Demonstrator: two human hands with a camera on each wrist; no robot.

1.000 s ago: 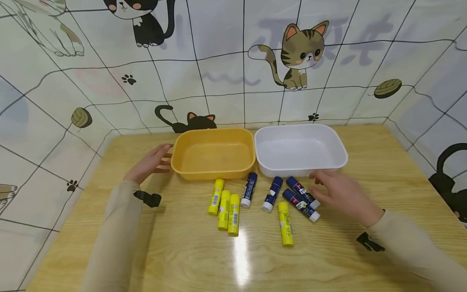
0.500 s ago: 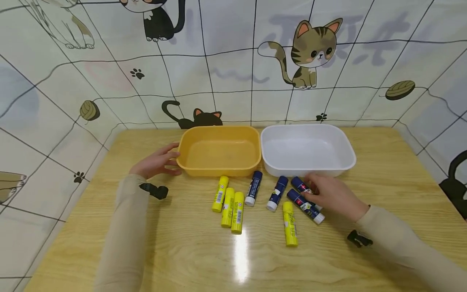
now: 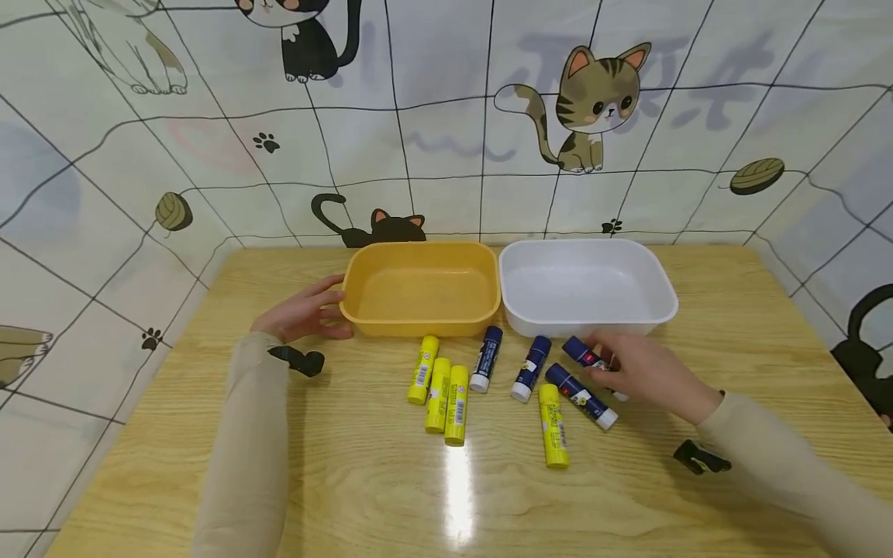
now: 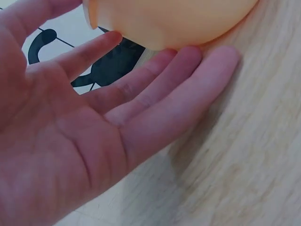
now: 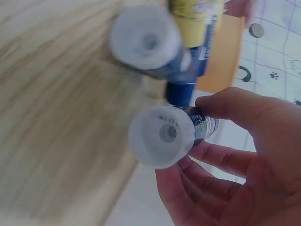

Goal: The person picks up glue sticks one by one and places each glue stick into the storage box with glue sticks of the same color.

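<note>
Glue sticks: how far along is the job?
Done: apparently nothing; no sticks lie in the yellow tray or white tray.
In hand: the right hand pinches a blue glue stick.
Left: four yellow sticks and three other blue sticks remain outside.

The head view is bright and fairly sharp, with 1 white streak of glare on the bench at lower centre and soft shadows beside the sleeves. The left wrist view looks dimmer; the right wrist view blurs the glue sticks at upper centre.
</note>
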